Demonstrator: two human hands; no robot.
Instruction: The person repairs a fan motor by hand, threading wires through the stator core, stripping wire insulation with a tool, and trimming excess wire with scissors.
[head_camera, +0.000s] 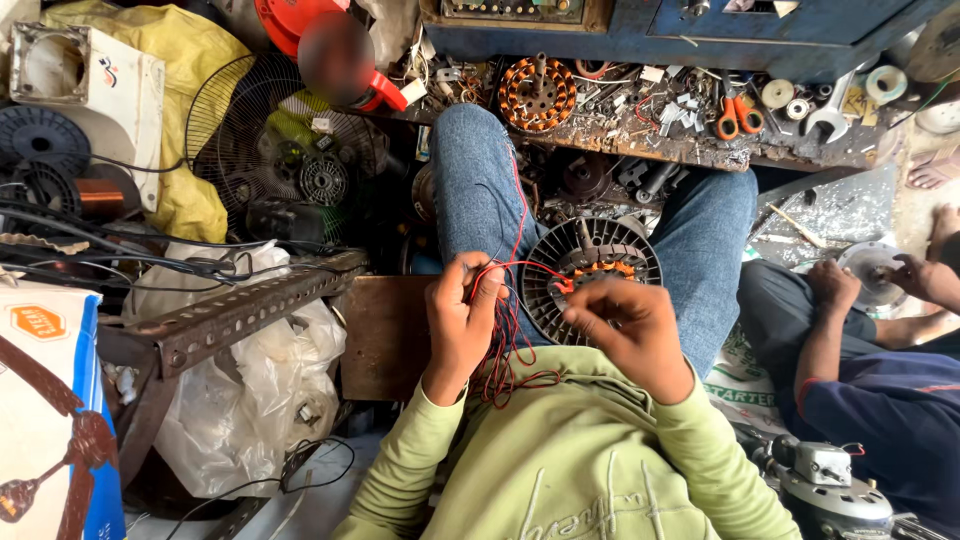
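Your left hand (462, 322) is closed around a bundle of thin red wires (505, 345) that run up to the fan motor stator (590, 272) resting on your lap between your knees, while your right hand (632, 335) pinches one strand just at the stator's near rim. The stator looks heavy and rigid, so it should sit steady on your thighs; take it by the ribbed outer ring, not the copper windings. The wires look light, limp and easily kinked or snapped at the joints, so keep the grip gentle and close to the ends.
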